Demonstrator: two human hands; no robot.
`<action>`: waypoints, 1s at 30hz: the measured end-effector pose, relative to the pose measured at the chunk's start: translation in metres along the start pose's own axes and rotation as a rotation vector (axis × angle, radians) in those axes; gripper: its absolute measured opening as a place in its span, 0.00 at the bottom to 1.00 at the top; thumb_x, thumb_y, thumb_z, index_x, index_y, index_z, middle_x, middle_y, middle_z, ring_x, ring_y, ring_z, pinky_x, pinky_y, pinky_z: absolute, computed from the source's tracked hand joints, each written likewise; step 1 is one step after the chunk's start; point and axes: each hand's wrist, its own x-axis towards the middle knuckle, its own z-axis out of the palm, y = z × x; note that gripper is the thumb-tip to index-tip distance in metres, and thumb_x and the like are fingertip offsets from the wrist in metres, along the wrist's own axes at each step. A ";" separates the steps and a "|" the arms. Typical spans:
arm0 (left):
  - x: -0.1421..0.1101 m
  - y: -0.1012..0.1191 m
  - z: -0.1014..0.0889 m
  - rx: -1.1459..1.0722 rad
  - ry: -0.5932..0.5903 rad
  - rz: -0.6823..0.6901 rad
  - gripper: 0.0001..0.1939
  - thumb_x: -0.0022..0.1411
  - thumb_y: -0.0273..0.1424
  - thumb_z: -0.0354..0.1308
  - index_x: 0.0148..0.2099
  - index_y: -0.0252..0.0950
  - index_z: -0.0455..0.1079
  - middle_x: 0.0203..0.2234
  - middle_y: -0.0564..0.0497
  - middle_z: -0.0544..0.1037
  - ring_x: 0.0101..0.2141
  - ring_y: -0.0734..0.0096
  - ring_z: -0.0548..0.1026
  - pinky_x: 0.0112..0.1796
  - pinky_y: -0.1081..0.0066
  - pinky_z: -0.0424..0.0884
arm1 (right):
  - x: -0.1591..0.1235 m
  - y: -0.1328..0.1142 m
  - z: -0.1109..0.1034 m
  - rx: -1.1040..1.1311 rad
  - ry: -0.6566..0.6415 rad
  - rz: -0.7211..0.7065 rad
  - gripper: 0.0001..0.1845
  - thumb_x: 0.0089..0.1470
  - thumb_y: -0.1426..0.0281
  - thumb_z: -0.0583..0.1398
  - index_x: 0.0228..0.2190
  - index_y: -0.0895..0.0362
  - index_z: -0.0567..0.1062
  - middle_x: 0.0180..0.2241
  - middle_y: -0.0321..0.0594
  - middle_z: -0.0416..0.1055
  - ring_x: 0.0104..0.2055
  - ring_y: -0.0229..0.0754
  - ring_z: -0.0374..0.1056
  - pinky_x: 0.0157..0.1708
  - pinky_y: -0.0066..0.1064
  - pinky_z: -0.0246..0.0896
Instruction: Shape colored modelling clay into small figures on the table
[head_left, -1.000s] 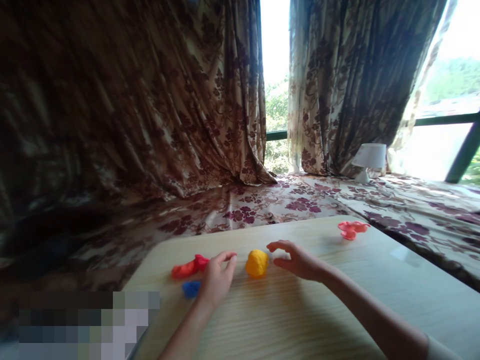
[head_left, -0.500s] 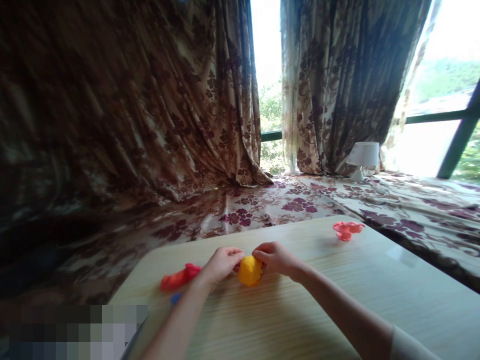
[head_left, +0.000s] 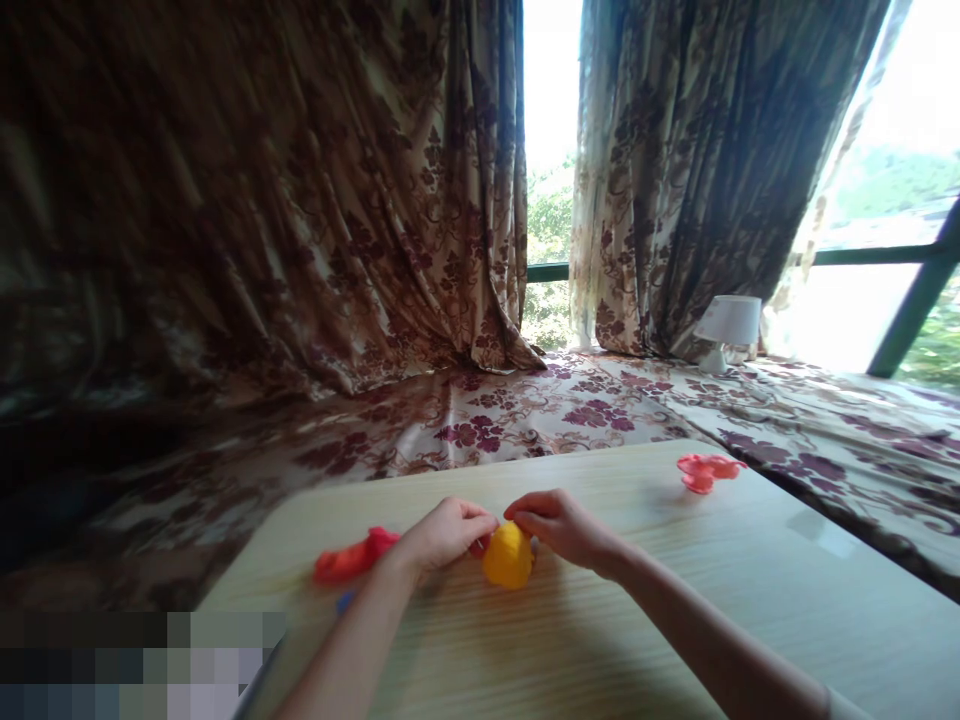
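Note:
Between my two hands is a rounded, bright yellow lump (head_left: 508,558) with an uneven surface; I cannot tell what it is made of. My left hand (head_left: 450,532) pinches its upper left edge with thumb and fingers. From the upper right, my right hand (head_left: 561,528) grips it, thumb and fingertips close together. Left of my left hand lies an elongated red-orange soft-looking piece (head_left: 349,560), partly behind the wrist. A small blue piece (head_left: 345,602) shows beside my left forearm, mostly covered by it.
A light wood-grain table (head_left: 645,640) is under my hands. Toward its far right corner lies a crumpled coral-red piece (head_left: 705,472). Beyond are flower-patterned cloth (head_left: 472,432), long curtains (head_left: 360,200) and a white lamp (head_left: 729,322) near the windows.
My hands and the yellow lump sit slightly lower and further right in view, and the lump looks a little turned. The view itself has shifted slightly. Both hands keep hold.

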 end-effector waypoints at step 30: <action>0.004 -0.017 0.003 -0.098 0.166 0.072 0.10 0.42 0.32 0.60 0.26 0.29 0.76 0.18 0.53 0.73 0.23 0.75 0.65 0.29 0.71 0.60 | -0.002 -0.006 0.009 -0.168 0.081 -0.100 0.13 0.51 0.70 0.55 0.28 0.60 0.80 0.26 0.40 0.75 0.29 0.41 0.67 0.31 0.29 0.59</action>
